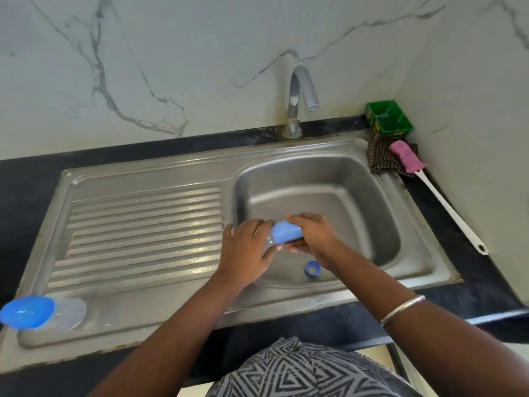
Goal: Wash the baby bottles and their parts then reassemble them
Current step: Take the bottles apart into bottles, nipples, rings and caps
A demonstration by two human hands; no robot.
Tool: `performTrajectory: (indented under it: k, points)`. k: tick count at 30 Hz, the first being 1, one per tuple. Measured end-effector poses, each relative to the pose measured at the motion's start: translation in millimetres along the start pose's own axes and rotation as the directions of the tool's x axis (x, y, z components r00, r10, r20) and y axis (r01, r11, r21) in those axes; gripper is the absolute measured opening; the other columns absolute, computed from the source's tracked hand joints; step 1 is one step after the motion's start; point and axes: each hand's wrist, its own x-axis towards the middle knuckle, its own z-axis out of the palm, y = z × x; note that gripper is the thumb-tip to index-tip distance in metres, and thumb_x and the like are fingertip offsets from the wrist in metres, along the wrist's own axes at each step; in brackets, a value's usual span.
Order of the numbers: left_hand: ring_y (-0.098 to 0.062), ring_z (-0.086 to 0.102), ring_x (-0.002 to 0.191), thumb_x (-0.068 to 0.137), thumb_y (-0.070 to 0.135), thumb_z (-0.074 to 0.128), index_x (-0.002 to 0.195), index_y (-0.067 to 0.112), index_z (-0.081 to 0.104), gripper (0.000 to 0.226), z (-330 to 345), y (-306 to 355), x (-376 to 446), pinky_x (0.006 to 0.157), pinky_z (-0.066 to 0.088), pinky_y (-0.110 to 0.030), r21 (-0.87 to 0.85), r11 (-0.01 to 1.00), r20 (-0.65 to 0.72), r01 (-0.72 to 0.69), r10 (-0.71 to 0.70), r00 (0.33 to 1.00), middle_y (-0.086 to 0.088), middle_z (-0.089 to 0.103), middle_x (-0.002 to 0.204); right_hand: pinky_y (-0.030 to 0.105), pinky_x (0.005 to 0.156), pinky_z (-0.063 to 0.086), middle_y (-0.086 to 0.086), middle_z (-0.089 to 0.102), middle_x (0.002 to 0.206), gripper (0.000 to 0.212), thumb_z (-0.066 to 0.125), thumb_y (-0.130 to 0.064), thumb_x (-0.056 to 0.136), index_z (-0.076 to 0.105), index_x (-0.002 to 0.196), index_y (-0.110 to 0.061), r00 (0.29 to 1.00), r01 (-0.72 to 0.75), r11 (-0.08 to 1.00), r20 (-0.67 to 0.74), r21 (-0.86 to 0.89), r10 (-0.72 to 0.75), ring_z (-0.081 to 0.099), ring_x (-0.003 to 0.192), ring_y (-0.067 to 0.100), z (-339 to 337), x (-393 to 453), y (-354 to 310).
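Over the left side of the steel sink basin [357, 202], my left hand [246, 250] grips the clear body of a baby bottle [270, 243]. My right hand [312, 233] wraps round the bottle's blue cap [286, 234]. A blue screw ring [312, 267] lies on the basin floor just below my right wrist. A second bottle [43, 312] with a blue cap lies on its side at the front left corner of the drainboard [143, 224].
The tap [300, 96] stands behind the basin with no water running. A pink bottle brush [429, 184] with a white handle lies on the black counter at the right. Beside it are a checked cloth [380, 159] and a green box [389, 116].
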Motion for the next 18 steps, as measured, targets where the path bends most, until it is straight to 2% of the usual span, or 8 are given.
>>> performTrajectory:
  k: [3, 5, 7, 9, 11, 13, 16, 18]
  points:
    - [-0.023, 0.066, 0.097, 0.088, 0.061, 0.045, 0.128, 0.02, 0.057, 0.058, 1.3, 5.9, 7.3, 0.077, 0.052, -0.04, 0.009, 0.998, 0.069, -0.056, 0.055, 0.996, 0.003, 0.065, 0.113, 0.022, 0.042, 0.042, 0.021, 0.063, 0.068, 0.036, 0.062, -0.034, 0.093, 0.065, 0.1, 0.001, 0.999, -0.045, 0.998, 0.013, -0.041, 0.046, 0.055, 0.044, 0.024, -11.4, 6.1, 0.9]
    - [-0.024, 0.067, 0.09, 0.089, 0.064, 0.038, 0.124, 0.017, 0.058, 0.062, 0.7, 12.3, 11.2, 0.068, 0.052, -0.037, 0.014, 0.998, 0.105, -0.068, 0.067, 0.992, 0.0, 0.066, 0.106, 0.019, 0.039, 0.033, 0.018, 0.056, 0.059, 0.041, 0.059, -0.042, 0.094, 0.064, 0.089, -0.002, 1.0, -0.026, 0.99, 0.014, -0.138, 0.028, 0.046, 0.037, 0.02, -19.1, 12.0, 0.9]
    - [-0.024, 0.065, 0.091, 0.089, 0.067, 0.034, 0.123, 0.015, 0.058, 0.066, -2.9, 18.2, 13.6, 0.066, 0.05, -0.035, -0.05, 0.998, 0.165, -0.034, 0.042, 0.985, -0.001, 0.066, 0.105, 0.02, 0.039, 0.031, 0.012, 0.054, 0.054, 0.049, 0.061, -0.055, 0.09, 0.062, 0.077, -0.008, 0.999, 0.042, 0.959, 0.008, -0.281, -0.042, 0.042, 0.037, 0.018, -24.5, 17.2, 0.8]
    - [-0.02, 0.063, 0.09, 0.089, 0.069, 0.038, 0.12, 0.017, 0.057, 0.063, -3.6, 21.7, 15.9, 0.069, 0.05, -0.034, -0.215, 0.974, 0.272, 0.078, -0.017, 0.962, 0.002, 0.065, 0.103, 0.025, 0.044, 0.036, 0.005, 0.052, 0.053, 0.051, 0.066, -0.059, 0.084, 0.057, 0.069, -0.012, 0.988, 0.146, 0.912, 0.011, -0.384, -0.154, 0.046, 0.044, 0.018, -30.1, 24.2, 2.7]
    - [-0.016, 0.064, 0.079, 0.086, 0.069, 0.047, 0.111, 0.022, 0.058, 0.054, -7.6, 22.4, 18.9, 0.069, 0.054, -0.041, -0.431, 0.863, 0.414, 0.264, -0.071, 0.908, 0.004, 0.065, 0.09, 0.037, 0.052, 0.045, 0.004, 0.053, 0.056, 0.053, 0.07, -0.057, 0.081, 0.052, 0.068, -0.008, 0.961, 0.275, 0.871, 0.102, -0.406, -0.256, 0.05, 0.052, 0.019, -36.1, 26.9, 2.8]
    - [-0.017, 0.066, 0.068, 0.084, 0.065, 0.057, 0.106, 0.024, 0.061, 0.046, -13.2, 23.1, 22.3, 0.066, 0.056, -0.042, -0.559, 0.708, 0.53, 0.432, -0.095, 0.842, 0.0, 0.069, 0.082, 0.043, 0.054, 0.047, 0.009, 0.054, 0.061, 0.053, 0.072, -0.054, 0.08, 0.055, 0.075, -0.004, 0.926, 0.362, 0.872, 0.232, -0.33, -0.297, 0.051, 0.055, 0.022, -44.3, 26.1, 3.1]
    - [-0.019, 0.07, 0.075, 0.088, 0.049, 0.068, 0.106, 0.022, 0.066, 0.032, -24.4, 24.2, 28.8, 0.069, 0.054, -0.034, -0.619, 0.538, 0.647, 0.572, -0.063, 0.76, -0.001, 0.074, 0.087, 0.033, 0.05, 0.041, 0.011, 0.056, 0.063, 0.032, 0.072, -0.03, 0.092, 0.061, 0.091, 0.001, 0.864, 0.398, 0.9, 0.405, -0.181, -0.301, 0.05, 0.055, 0.024, -59.5, 26.1, 4.0]
    - [-0.014, 0.07, 0.077, 0.088, 0.044, 0.071, 0.107, 0.022, 0.066, 0.029, -28.9, 22.9, 32.6, 0.072, 0.054, -0.031, -0.602, 0.519, 0.687, 0.607, -0.05, 0.725, 0.001, 0.074, 0.089, 0.033, 0.055, 0.047, 0.011, 0.064, 0.071, 0.021, 0.07, -0.022, 0.093, 0.064, 0.103, -0.005, 0.845, 0.383, 0.903, 0.468, -0.197, -0.256, 0.058, 0.061, 0.024, -66.8, 26.2, 5.1]
